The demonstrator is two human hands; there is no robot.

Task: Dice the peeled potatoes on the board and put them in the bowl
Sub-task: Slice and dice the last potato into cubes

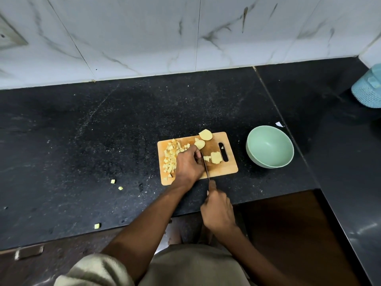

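A small wooden cutting board [226, 169] lies on the black counter. A heap of diced potato [171, 156] covers its left part. Two potato halves [205, 134] sit at the board's far edge, and a cut chunk [215, 157] lies by the handle slot. My left hand [188, 165] rests curled on the board, its fingers over a potato piece that is mostly hidden. My right hand [217, 209] grips the handle of a knife [206, 167]; the blade runs along the left hand's fingers. The pale green bowl [257, 159] stands to the right of the board with nothing in it.
Three stray potato cubes [112, 181] lie on the counter [92, 131] to the left of the board. A light blue container [368, 89] stands at the far right. A marble-tiled wall backs the counter, and the counter's front edge runs just below my right hand.
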